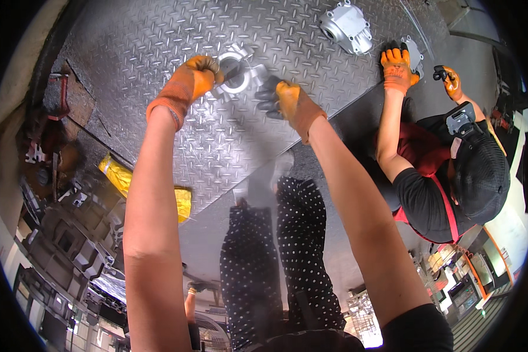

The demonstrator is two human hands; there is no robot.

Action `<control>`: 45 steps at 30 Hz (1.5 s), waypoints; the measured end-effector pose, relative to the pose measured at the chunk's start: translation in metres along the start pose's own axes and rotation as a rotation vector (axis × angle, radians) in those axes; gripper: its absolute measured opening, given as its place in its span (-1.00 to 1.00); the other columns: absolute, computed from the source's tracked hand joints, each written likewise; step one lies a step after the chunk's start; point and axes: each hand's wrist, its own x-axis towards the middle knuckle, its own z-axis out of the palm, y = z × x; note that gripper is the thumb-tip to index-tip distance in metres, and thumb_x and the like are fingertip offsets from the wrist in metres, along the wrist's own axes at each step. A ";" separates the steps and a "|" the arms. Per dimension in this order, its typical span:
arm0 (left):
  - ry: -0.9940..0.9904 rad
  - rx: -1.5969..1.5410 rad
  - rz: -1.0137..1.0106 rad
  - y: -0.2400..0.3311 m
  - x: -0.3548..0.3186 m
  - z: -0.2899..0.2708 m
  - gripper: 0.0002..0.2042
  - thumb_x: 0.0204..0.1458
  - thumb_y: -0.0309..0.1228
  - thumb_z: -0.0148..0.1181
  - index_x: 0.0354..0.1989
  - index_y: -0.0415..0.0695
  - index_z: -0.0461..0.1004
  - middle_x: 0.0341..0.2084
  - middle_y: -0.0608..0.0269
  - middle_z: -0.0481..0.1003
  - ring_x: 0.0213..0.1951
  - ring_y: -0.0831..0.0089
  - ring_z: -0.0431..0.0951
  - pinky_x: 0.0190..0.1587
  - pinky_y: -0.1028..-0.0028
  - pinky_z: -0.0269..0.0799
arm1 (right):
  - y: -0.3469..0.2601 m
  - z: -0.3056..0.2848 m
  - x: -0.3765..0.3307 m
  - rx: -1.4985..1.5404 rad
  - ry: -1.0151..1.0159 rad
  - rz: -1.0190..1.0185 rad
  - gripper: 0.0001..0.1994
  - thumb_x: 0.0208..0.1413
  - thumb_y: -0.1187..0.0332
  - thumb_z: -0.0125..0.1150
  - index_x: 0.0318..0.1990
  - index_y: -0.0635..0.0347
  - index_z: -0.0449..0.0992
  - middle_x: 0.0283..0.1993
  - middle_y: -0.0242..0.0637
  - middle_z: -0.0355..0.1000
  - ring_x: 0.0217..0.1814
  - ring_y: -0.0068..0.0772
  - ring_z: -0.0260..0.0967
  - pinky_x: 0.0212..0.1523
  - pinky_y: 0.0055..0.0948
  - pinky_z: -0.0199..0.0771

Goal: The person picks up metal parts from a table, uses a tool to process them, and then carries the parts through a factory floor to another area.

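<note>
Patterned metal plate (129,35) is filling the upper middle, with workshop clutter bending around the rim. Starting at the fingers: our left hand (189,84), in an orange glove, is curling its fingers at the left edge of a silver metal ring (249,78). We're seeing a dark shape inside the opening, but can't tell whether it's fingertips or a tool, nor whether the fingers are clamping anything. Our right hand (288,102), same glove with dark fingertips, is hovering just right of the ring; its fingers are bending and blurring, so we can't tell if they're pinching something. Ring is sitting on the plate between both hands.

Further out, a silver housing (347,28) is lying toward the plate's upper right. Beside it, a co-worker (481,170) in a dark cap is resting one gloved hand (398,67) against a flat grey part (415,56) and raising another gloved hand (452,82). Yellow cloth (183,202) is showing on both sides of our left forearm. Below, we're seeing dotted trousers (302,229); dark parts (70,234) are crowding the lower left.
</note>
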 end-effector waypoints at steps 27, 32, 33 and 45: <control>0.363 -0.027 0.276 -0.023 -0.068 0.121 -0.81 -0.14 -0.72 -0.18 -0.41 -0.26 0.37 -0.58 0.34 0.40 -0.48 0.64 0.34 -0.45 0.66 0.27 | -0.035 0.005 -0.058 -0.663 -0.116 -0.412 -0.82 -0.07 0.46 -0.06 -0.42 0.36 0.47 -0.59 -0.28 0.38 -0.62 -0.48 0.26 -0.60 -0.49 0.25; 0.332 -0.983 -0.032 0.006 -0.088 0.181 -0.92 0.01 -0.54 -0.09 -0.37 -0.20 0.36 -0.49 0.30 0.45 -0.44 0.66 0.43 -0.47 0.73 0.29 | -0.034 -0.024 -0.045 -0.661 -0.220 -0.331 -0.77 -0.06 0.60 -0.18 -0.30 0.40 0.43 -0.49 -0.36 0.34 -0.45 -0.61 0.23 -0.45 -0.64 0.25; 0.302 -1.107 -0.168 0.006 -0.090 0.185 -0.93 0.03 -0.50 -0.07 -0.37 -0.18 0.36 -0.48 0.30 0.46 -0.44 0.64 0.45 -0.47 0.72 0.30 | -0.035 -0.017 -0.049 -0.616 -0.199 -0.248 -0.75 -0.07 0.60 -0.19 -0.26 0.41 0.42 -0.47 -0.36 0.34 -0.43 -0.61 0.22 -0.42 -0.64 0.25; 0.310 -1.341 -0.208 0.024 -0.081 0.242 -0.76 -0.02 -0.34 0.04 -0.18 -0.16 0.36 -0.53 0.34 0.42 -0.50 0.57 0.37 -0.37 0.56 0.28 | -0.055 0.003 -0.058 -0.967 -0.225 -0.103 -0.67 -0.13 0.58 -0.16 -0.18 0.36 0.44 -0.35 -0.26 0.43 -0.34 -0.53 0.34 -0.29 -0.58 0.32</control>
